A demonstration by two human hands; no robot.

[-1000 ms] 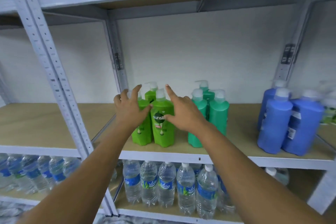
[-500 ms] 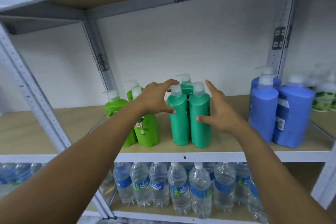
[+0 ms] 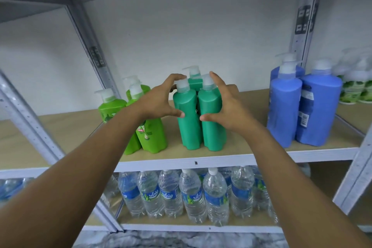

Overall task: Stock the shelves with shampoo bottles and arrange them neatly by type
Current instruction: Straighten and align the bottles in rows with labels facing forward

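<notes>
On the middle shelf point(image 3: 201, 160), the teal shampoo bottles point(image 3: 199, 119) serve as the landmark. Left of them stand the lime-green shampoo bottles point(image 3: 149, 133), near but not touching. At the teal cluster's left flank is the left hand point(image 3: 159, 98), fingers curled over the front-left bottle's shoulder near its pump, thumb pressed on its front face. On the opposite flank the right hand point(image 3: 227, 104) mirrors it, cupping the front-right bottle with thumb on the front and index finger raised beside the pump. Both hands thus grip the teal cluster from either side. Right of it, well apart, stand the blue shampoo bottles point(image 3: 302, 106); below it, the water bottles point(image 3: 191, 193) fill the lower shelf.

The step appears to be squaring up the teal group. To do it well, squeeze evenly from both sides so the two front bottles meet flush, keep the bases flat on the shelf and slide, not tip, since the pump tops make them top-heavy. A third teal bottle stands behind; whether it touches the front pair is hard to tell, so check it by feel before letting go. Keep a clear gap from the lime-green group.

Compared with half a second ago, both hands have closed in: the right hand was hovering spread beside the bottle and now wraps it, and the left thumb has come round onto the front.
</notes>
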